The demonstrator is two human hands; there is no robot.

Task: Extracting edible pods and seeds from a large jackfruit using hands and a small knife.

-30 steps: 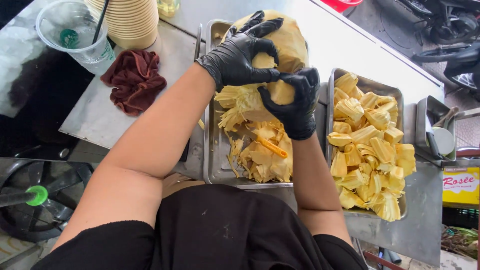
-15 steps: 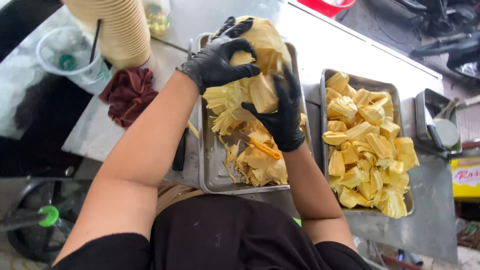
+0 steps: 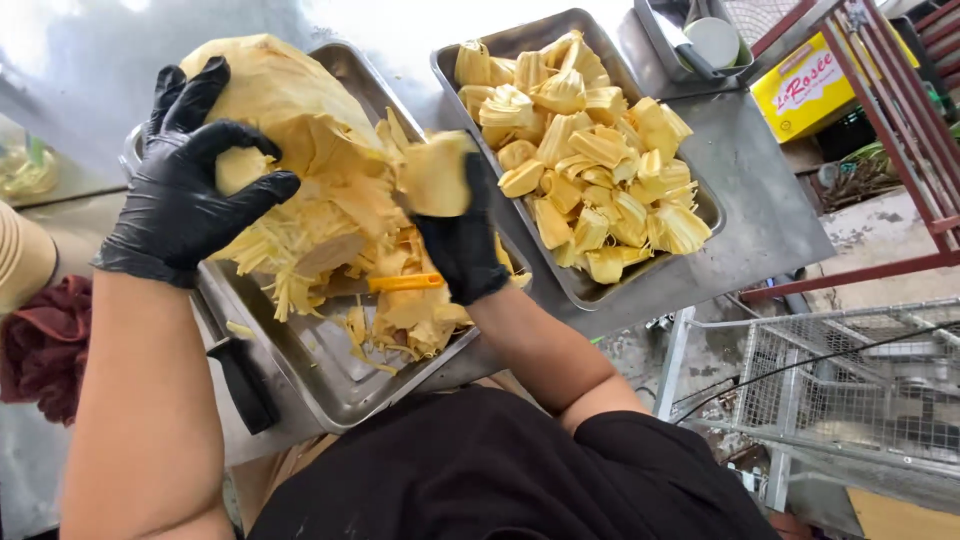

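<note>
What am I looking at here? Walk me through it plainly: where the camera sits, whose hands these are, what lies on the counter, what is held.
The camera sits on a person's head and looks down, so you see their own arms and dark shirt from above. There is no machine; both hands wear black gloves. The left hand grips the top of a large piece of jackfruit, pale yellow and stringy, lifted over a steel tray. The right hand holds a yellow fruit pod at the side of that piece. Fibrous scraps and an orange-handled tool lie in that tray. A second tray beside it holds a heap of separated pods. A black-handled knife lies at the near tray's edge, and a dark red cloth lies on the far left of the metal counter.
</note>
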